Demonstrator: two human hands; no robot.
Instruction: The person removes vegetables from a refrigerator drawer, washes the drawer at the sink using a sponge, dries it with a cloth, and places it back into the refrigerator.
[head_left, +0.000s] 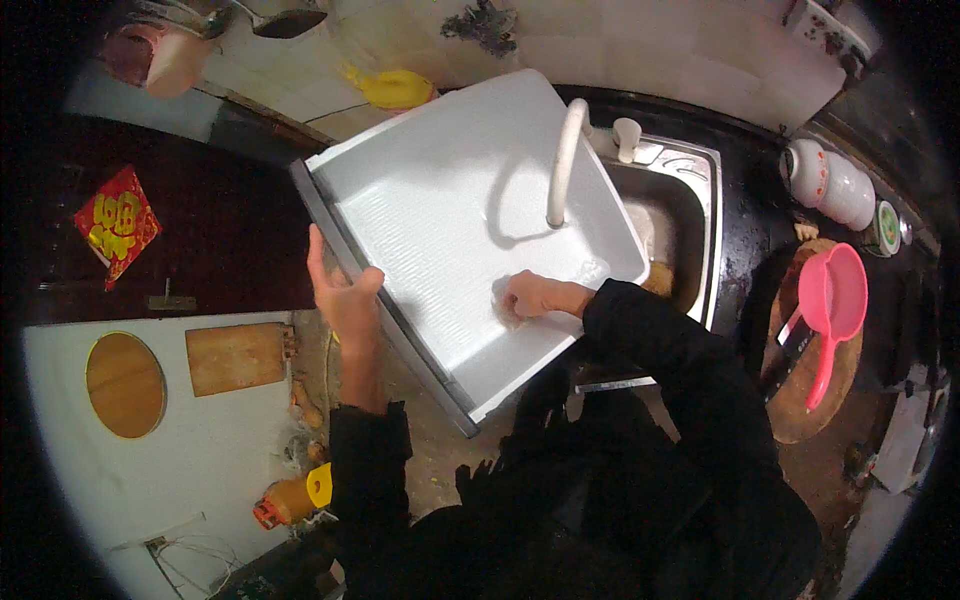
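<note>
A large white plastic drawer (420, 225), ribbed on its bottom and with a grey front edge, lies tilted over a steel sink (711, 225). My left hand (349, 292) grips the grey edge, its thumb over the top. Inside the drawer, my right hand (529, 295) is closed and pressed near the lower side wall, on a pale scrubber or cloth (504, 301) that is mostly hidden by the fingers. The white curved faucet (562, 165) reaches over the drawer, its spout end above the drawer's bottom. A yellowish-brown thing (660, 279) lies in the sink.
Right of the sink, a pink plastic ladle (832, 289) and a knife (787, 352) lie on a round wooden board (825, 405). White jars (829, 184) stand behind them. A yellow bottle or bag (397, 88) is by the wall. An orange-capped jug (289, 501) stands at lower left.
</note>
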